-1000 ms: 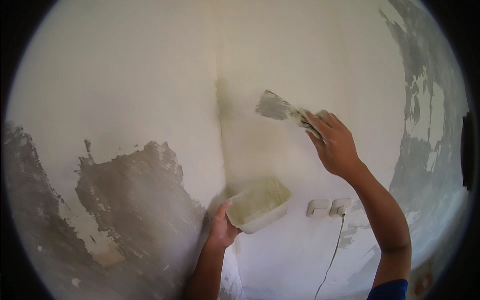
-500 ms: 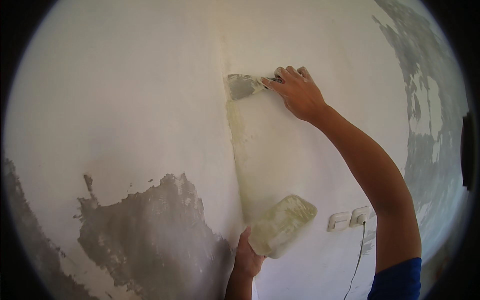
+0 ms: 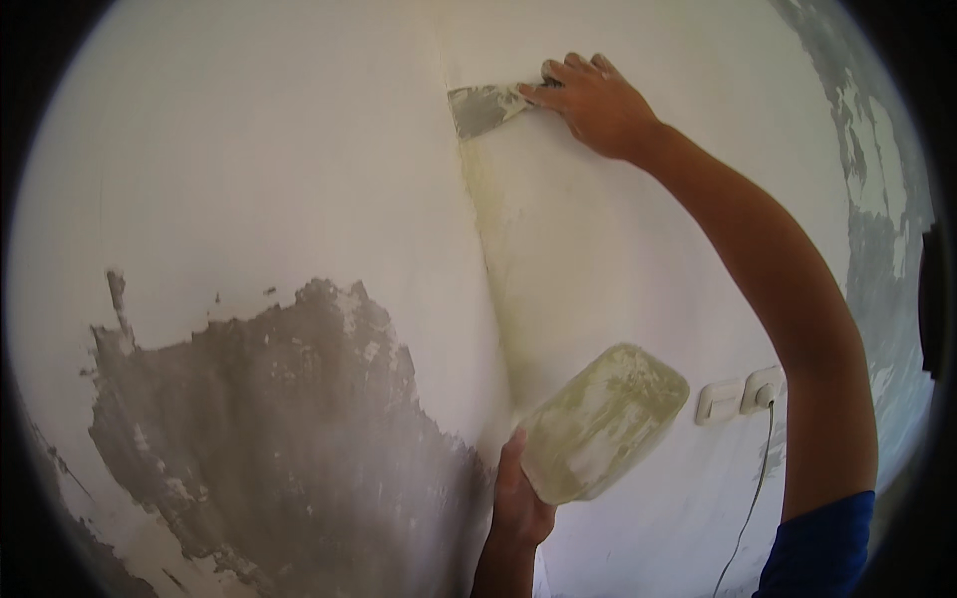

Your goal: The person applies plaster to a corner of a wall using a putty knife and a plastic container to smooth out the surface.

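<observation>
My right hand [image 3: 603,105] is closed round the handle of a putty knife [image 3: 483,110]. Its wide, smeared blade lies against the wall at the inside corner, high in the view. Below the blade, a yellowish strip of filler [image 3: 488,204] runs down the corner. My left hand [image 3: 523,493] grips the near end of a rounded, pale green container [image 3: 606,424], with the thumb along its edge. White and greenish paste coats the container's surface. The putty knife's handle is mostly hidden by my fingers.
On the left wall is a large bare grey patch [image 3: 269,419] with ragged edges. A light switch [image 3: 719,401] and a socket [image 3: 764,391] with a plugged-in cord [image 3: 748,528] sit beside my right arm. More grey patches [image 3: 877,239] show on the far right wall.
My right hand and the putty knife have moved higher along the corner. The container in my left hand has come up and to the right and looks larger; the whole view has also shifted.
</observation>
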